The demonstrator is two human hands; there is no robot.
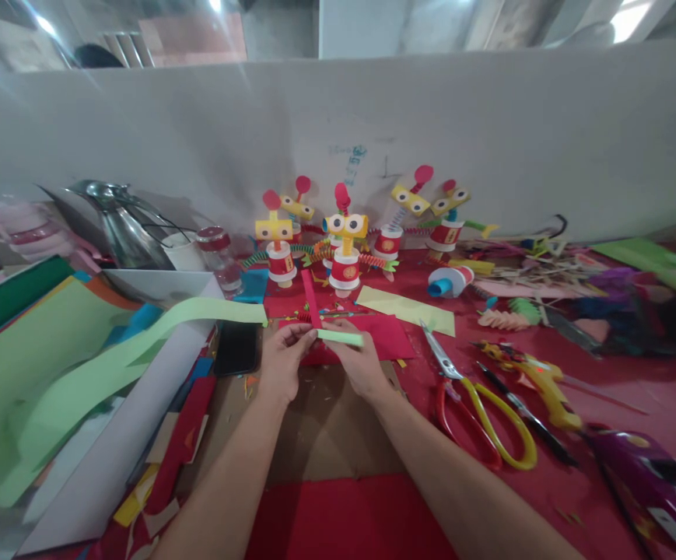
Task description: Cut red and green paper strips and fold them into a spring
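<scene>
My left hand (282, 354) pinches the corner where a red paper strip (310, 299) and a light green paper strip (341, 337) meet at about a right angle. The red strip points away from me; the green one runs to the right. My right hand (359, 364) is closed about the green strip, its fingers partly hidden behind it. Below both hands lies a brown board (320, 435). Just beyond them is a red paper sheet (390, 338), with a pale yellow-green paper piece (408, 309) to its right.
Several paper-cup figures (346, 272) stand at the back, and one cup (453, 281) lies sideways. Scissors (448, 365), a black pen (524, 412) and a yellow glue gun (553, 393) lie right. At left are a phone (237, 348) and a box of coloured paper (133, 420).
</scene>
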